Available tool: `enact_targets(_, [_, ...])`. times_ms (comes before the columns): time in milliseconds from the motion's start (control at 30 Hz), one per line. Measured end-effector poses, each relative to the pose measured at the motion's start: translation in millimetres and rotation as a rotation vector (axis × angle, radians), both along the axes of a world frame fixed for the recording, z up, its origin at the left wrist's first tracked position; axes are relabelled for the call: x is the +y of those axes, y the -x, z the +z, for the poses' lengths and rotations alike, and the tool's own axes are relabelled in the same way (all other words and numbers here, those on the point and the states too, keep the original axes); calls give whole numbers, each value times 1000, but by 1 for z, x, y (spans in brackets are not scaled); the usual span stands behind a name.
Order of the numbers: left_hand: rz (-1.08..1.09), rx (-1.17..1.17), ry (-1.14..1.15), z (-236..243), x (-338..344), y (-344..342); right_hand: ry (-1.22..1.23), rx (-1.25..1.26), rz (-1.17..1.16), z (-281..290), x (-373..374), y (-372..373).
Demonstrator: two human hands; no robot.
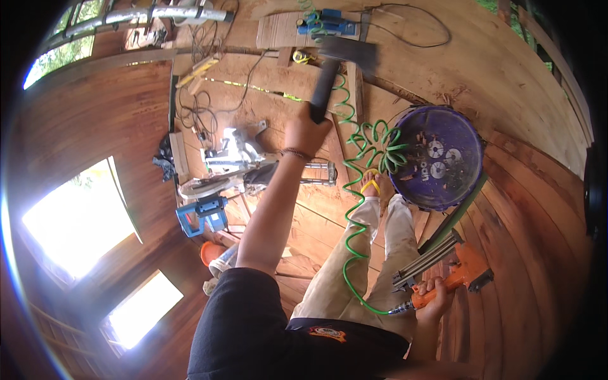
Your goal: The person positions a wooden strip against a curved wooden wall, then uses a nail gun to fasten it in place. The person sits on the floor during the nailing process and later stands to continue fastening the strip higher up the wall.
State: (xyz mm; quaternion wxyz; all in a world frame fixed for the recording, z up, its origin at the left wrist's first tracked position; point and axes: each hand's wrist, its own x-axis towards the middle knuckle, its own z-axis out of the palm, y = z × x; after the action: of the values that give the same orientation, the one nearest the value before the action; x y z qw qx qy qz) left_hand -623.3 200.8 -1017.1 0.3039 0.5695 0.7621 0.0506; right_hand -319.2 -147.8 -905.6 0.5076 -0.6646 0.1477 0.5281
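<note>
Raised out in front of me, my left hand is wrapped round the black handle of a hatchet. Its dark, broad head points away from me and is a little blurred. Low on the right, my right hand grips an orange air nail gun by its handle, with the long metal magazine toward the upper left. A green coiled air hose joins the gun's handle end. From there the hose runs up past my legs and bunches in loops beside a round purple bucket.
A mitre saw with a blue motor stands on the wooden floor to the left. Farther off lie a blue power tool on cardboard, a tape measure and loose cords. Plank walls with bright window openings rise at left.
</note>
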Motion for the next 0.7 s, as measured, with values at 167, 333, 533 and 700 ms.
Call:
enact_targets(167, [332, 197, 174, -145, -3, 105, 22, -13, 29, -12, -6, -2])
enact_targets(333, [747, 15, 457, -321, -40, 155, 84, -71, 17, -28, -16, -2])
enact_targets(533, [547, 217, 464, -386, -63, 186, 2, -44, 65, -44, -12, 1])
enact_targets(700, [178, 469, 153, -306, -54, 123, 123, 58, 53, -41, 1, 2])
